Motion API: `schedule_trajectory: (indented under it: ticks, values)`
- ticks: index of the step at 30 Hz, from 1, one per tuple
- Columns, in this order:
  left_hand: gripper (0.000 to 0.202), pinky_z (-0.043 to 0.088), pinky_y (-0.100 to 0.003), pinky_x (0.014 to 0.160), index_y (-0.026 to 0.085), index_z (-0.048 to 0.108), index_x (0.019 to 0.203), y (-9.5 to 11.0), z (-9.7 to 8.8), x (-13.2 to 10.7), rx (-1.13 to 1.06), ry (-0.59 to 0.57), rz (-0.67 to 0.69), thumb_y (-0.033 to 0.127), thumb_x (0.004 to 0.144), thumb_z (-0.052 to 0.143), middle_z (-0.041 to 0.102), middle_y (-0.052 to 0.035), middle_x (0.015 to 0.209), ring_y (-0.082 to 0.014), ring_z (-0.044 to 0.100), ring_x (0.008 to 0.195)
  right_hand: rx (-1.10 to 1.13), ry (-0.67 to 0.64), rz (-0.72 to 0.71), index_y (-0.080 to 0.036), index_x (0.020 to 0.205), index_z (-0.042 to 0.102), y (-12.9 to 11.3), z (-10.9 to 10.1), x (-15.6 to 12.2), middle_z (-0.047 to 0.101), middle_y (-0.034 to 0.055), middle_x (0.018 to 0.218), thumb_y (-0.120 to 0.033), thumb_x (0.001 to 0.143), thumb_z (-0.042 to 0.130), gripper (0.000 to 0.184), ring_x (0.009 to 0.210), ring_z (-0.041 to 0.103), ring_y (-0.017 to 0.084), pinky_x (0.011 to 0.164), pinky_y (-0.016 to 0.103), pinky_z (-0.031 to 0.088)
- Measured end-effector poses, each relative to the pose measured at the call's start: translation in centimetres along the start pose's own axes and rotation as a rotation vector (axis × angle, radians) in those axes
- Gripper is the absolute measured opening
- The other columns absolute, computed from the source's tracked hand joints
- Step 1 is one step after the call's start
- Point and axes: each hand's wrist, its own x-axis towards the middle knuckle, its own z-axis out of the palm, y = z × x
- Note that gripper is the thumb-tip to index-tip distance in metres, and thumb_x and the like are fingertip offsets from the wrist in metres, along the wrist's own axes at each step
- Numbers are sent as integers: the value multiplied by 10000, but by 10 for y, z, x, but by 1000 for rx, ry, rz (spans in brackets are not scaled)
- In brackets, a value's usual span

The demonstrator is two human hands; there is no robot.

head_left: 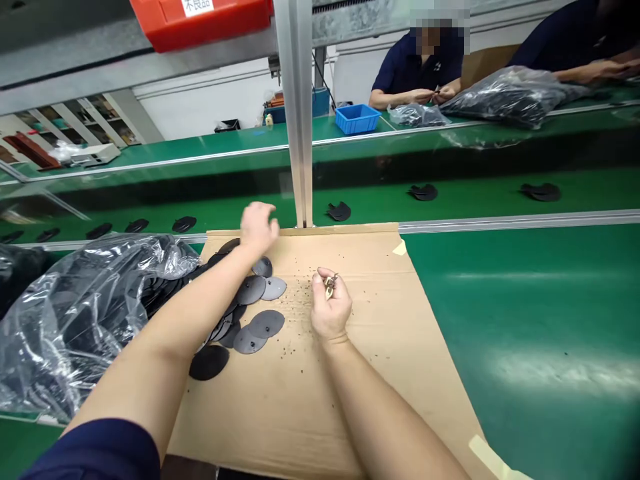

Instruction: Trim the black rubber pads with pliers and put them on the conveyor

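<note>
Leftward, a plastic bag (75,320) lies against dark discs (250,290) on cardboard (295,413); they look thin, light and stiff, best lifted by the rim. The left hand (259,228) hangs open beyond them; the right hand (330,308) pinches a small metal fitting (330,285), likely fiddly to hold.

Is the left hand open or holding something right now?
Open: the left hand is raised above the edge of the cardboard sheet, its fingers loosely apart, with nothing visible in it.

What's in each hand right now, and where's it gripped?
The right hand pinches a small metal part in its fingertips, gripped spot too small to tell; the left hand holds nothing.
</note>
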Motion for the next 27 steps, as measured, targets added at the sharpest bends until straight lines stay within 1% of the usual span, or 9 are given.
schedule_trajectory:
  ticks: [3,5,7,10,14,17,20,23,27]
  values:
    - [200,348,-426,1033,185,678,864,37,40,-15,-303,-366,227,111,679,658,618,-117,956,-286,543,1027,32,99,97,-155,985,612,5,0,2,642,77,873,-444,871,564,314,798,612,186,773,320,494]
    - [181,347,-427,1025,174,676,847,60,74,-14,-433,-463,260,94,687,656,611,-124,959,-293,542,1034,50,154,167,-158,994,603,8,1,4,641,80,868,-474,875,552,341,797,617,191,763,322,494]
    - [251,299,-462,1052,151,662,910,76,109,2,-493,-394,158,65,675,672,589,-148,1062,-329,496,1132,55,193,209,-163,1001,591,9,1,7,645,85,876,-489,882,534,352,818,626,199,766,328,496]
    - [387,214,-576,1048,72,613,985,85,156,38,-354,-295,-181,41,625,752,498,-247,1219,-441,370,1253,31,224,213,-167,1007,569,9,1,9,644,89,878,-480,900,502,337,846,634,207,780,337,499]
    - [587,163,-642,1016,-13,547,1057,80,189,68,-206,-234,-502,9,542,828,400,-352,1286,-528,252,1296,70,233,238,-171,1018,558,10,1,11,632,80,878,-474,904,507,328,860,626,203,800,336,496]
    - [469,264,-530,1005,31,549,1092,81,188,66,-239,-249,-439,-26,662,728,474,-260,1241,-413,383,1258,75,236,247,-182,978,541,11,2,13,594,61,844,-477,902,503,308,832,600,191,784,322,489]
    - [367,336,-408,923,54,570,1124,93,169,56,-284,-224,-281,-16,765,598,534,-174,1139,-278,507,1119,40,221,211,-195,981,482,13,3,15,506,26,800,-475,898,495,292,748,554,161,724,290,480]
    - [233,359,-370,863,52,634,1031,106,133,41,-301,-160,-214,61,813,551,573,-122,996,-206,538,989,42,147,140,-198,1118,420,18,5,14,466,21,857,-474,852,568,411,751,539,144,732,277,484]
    - [151,430,-310,787,110,655,857,106,63,0,-535,-50,-244,255,827,629,595,-37,765,-150,556,778,4,65,74,-190,1196,413,21,5,14,492,38,911,-496,797,625,546,823,553,155,774,288,489]
